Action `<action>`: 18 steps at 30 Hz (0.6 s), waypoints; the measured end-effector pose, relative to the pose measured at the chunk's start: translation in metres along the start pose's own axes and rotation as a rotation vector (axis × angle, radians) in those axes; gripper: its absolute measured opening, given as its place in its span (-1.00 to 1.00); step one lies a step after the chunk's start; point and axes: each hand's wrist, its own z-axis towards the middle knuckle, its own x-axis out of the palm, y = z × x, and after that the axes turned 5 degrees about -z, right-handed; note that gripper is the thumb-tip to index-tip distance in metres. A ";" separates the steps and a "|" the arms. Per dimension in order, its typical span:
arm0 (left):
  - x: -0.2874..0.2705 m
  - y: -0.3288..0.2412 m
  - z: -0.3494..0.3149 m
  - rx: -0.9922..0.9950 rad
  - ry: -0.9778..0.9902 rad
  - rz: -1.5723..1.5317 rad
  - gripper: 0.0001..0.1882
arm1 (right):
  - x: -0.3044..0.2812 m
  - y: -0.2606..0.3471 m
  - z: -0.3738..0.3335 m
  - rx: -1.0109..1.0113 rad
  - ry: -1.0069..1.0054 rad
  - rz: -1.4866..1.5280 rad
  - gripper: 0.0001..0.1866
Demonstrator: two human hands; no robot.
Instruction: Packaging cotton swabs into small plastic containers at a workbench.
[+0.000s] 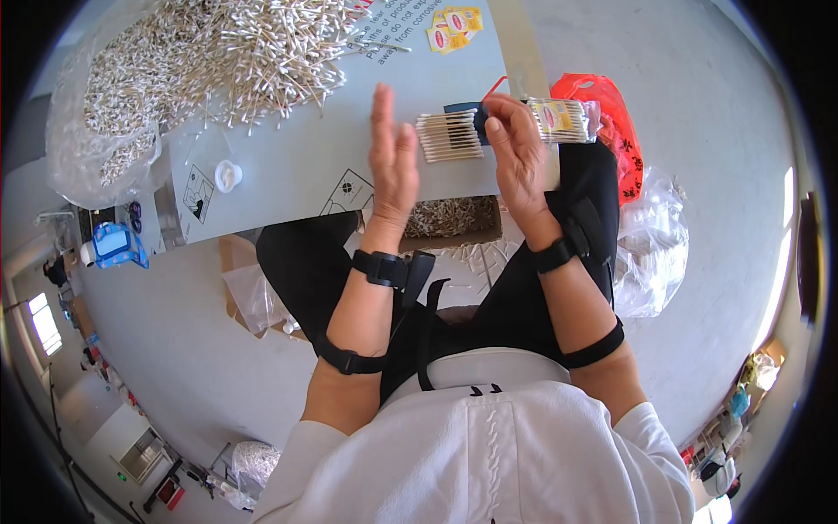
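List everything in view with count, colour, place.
table: one, light grey, top
swab pile: uncountable, white, table's far left
swab bag: one, clear, table's left edge
swab row: one, white, table's right
blue piece: one, blue, by row's right
swab packet: one, clear, table's right edge
labels: several, yellow and red, far table
round container: one, white, table's left
red bag: one, red, right of table
floor bags: several, clear, both sides
swab box: one, brown, below table
blue pack: one, blue, far left
clutter: many, mixed, background
shirt: one, white, bottom
trousers: one, black, centre
straps: four, black, forearms
left hand: one, bare, left of row
right hand: one, bare, right of row
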 end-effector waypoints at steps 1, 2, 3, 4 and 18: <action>0.004 0.000 -0.002 0.058 0.041 0.133 -0.39 | 0.009 0.001 0.001 0.085 -0.033 0.260 -0.75; 0.008 0.000 -0.003 0.190 0.130 0.508 -0.32 | 0.014 0.001 0.002 0.171 -0.066 0.519 -0.68; 0.014 -0.007 -0.005 0.188 0.132 0.509 -0.32 | 0.014 -0.001 0.003 0.174 -0.066 0.520 -0.68; 0.020 -0.017 -0.008 0.157 0.222 0.686 -0.26 | 0.013 -0.003 0.004 0.204 -0.052 0.569 -0.63; 0.017 -0.001 -0.008 -0.102 -0.107 -0.135 -0.29 | 0.027 -0.009 0.009 0.184 -0.075 0.679 -0.52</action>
